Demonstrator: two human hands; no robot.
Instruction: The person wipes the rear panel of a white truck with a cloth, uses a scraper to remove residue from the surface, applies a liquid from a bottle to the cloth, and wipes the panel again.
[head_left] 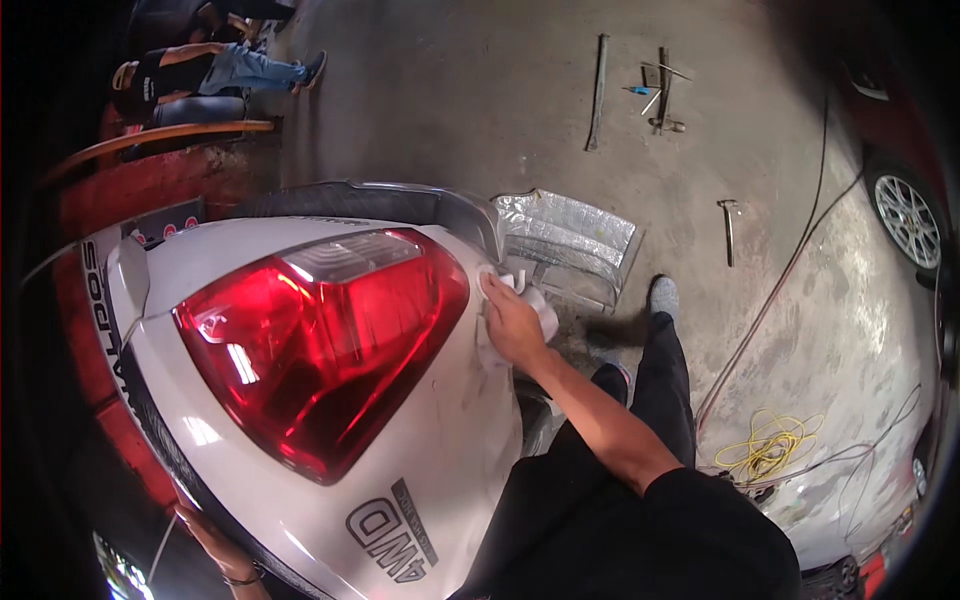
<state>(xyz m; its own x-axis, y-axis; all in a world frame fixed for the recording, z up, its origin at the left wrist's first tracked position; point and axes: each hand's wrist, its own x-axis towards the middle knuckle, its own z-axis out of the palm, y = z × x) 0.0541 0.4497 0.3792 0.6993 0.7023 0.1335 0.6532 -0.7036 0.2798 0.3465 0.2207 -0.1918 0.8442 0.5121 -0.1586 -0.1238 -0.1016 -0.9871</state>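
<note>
My right hand (517, 326) is closed on a white cloth (541, 308) and presses it to the white body panel (455, 385) of a vehicle. The panel looks dull and smudged just below the cloth. Beside that hand sits the large red tail light (335, 345), with a clear section at its upper end. My left hand (208, 540) rests against the far-side edge of the bodywork, near its dark trim, fingers stretched out and holding nothing I can see. A dark bracelet (243, 578) circles that wrist.
A silver foil-faced panel (570, 237) lies by the vehicle. Metal bars (598, 95), a blue-handled tool (637, 90) and a hammer (729, 232) lie on the concrete floor. A yellow cord (770, 445), long hoses (752, 330) and a red car (900, 130) are rightward. Another person (200, 75) is upper left.
</note>
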